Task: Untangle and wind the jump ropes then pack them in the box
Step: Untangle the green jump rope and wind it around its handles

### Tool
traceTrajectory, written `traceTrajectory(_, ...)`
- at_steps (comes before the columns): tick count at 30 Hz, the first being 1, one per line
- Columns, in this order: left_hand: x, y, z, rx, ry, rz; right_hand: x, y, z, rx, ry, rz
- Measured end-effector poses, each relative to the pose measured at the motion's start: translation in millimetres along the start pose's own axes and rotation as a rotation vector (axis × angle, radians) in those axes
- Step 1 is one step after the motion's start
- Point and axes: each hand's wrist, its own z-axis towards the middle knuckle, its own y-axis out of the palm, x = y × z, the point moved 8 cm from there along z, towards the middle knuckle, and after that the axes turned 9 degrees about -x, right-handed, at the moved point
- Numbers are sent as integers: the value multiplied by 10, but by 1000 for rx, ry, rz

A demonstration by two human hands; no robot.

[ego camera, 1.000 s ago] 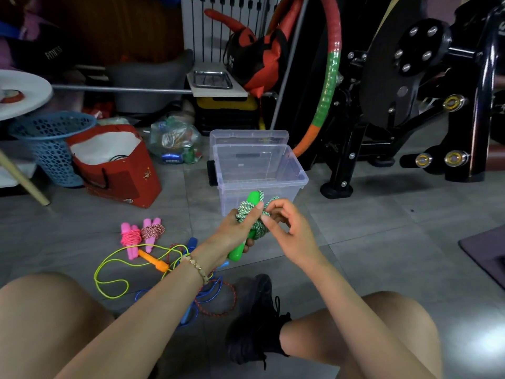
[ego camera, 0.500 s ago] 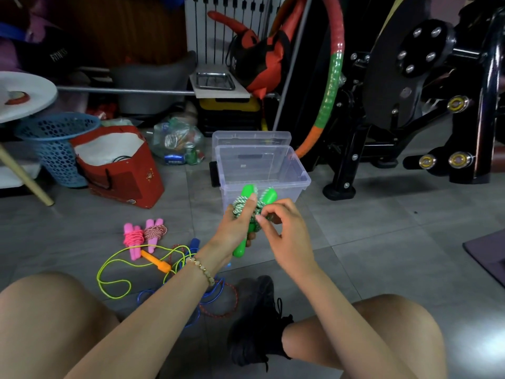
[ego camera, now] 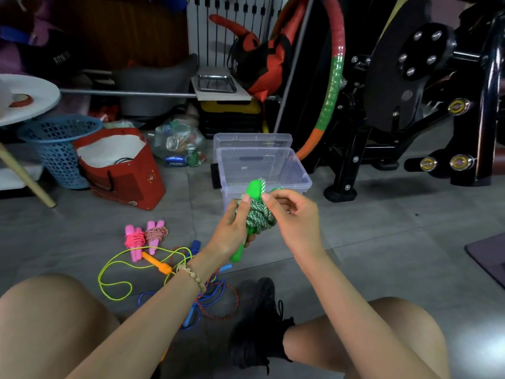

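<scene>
My left hand [ego camera: 232, 228] grips a green-handled jump rope [ego camera: 258, 214], its green-and-white cord wound around the handles. My right hand [ego camera: 292, 217] pinches the cord at the top of the bundle. Just behind the hands stands a clear plastic box [ego camera: 273, 165], open and with nothing visible inside. On the floor to the left lie two wound pink-handled ropes [ego camera: 142, 237]. Nearer me lies a loose tangle: a yellow-green rope with an orange handle [ego camera: 158, 263], blue rope [ego camera: 207, 305] and a red braided rope [ego camera: 226, 313].
The box's clear lid [ego camera: 252, 139] leans behind it. A red bag [ego camera: 123, 170] and a blue basket [ego camera: 58, 149] stand at left. Black gym equipment [ego camera: 410, 105] and a hoop [ego camera: 329, 91] fill the right. My knees and a black shoe [ego camera: 259, 324] are below.
My right hand has moved the cord end up to the top of the bundle, near the handle tips. The bundle stays in my left hand in front of the box.
</scene>
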Motion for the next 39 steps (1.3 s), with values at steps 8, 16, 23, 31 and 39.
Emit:
traceTrajectory(8,106,-84,-34,75,93,18,-278,164,-111,-71,-356,-567)
traceTrajectory(16,68,-29,36,21,85,268,-122,129,-115,-135,-274,-708)
traceTrajectory(23,37,74,104,-51,76,434,125,107,-133,-220,-158,-730)
traceTrajectory(31,-38,86,149,-110,27,403,253,23,-80,-283,-55,-548)
traceTrajectory(39,-100,37,158,1,-41,264,248,-39,-83,-92,-131,-428)
